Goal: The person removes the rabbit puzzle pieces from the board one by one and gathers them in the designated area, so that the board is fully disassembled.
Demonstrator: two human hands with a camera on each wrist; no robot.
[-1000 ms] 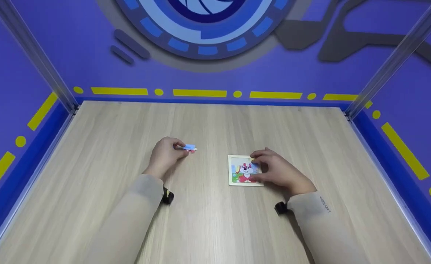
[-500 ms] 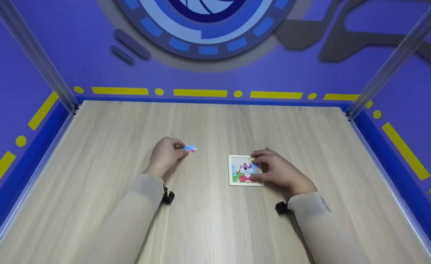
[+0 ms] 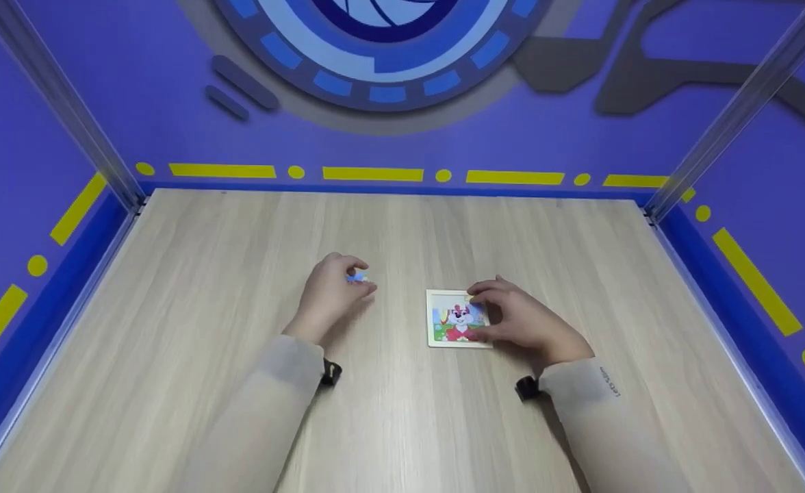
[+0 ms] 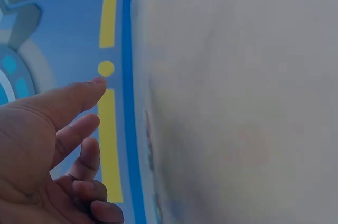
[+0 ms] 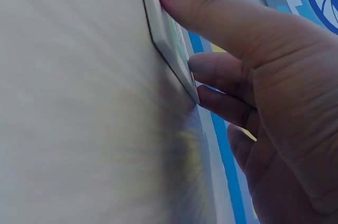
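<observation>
Left hand (image 3: 334,291) pinches a blue piece (image 3: 356,276) at 9 o'clock from the puzzle (image 3: 452,320); right hand (image 3: 519,318) rests on the puzzle's 3 o'clock edge, fingers fairly straight, on the table (image 3: 402,424).

text: small dark print on right sleeve (image 3: 608,383), near right | legibility: too small to read | other readable text: none

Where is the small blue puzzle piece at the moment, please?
In the head view, the blue puzzle piece sits pinched in the left hand, left of the puzzle board.
</observation>
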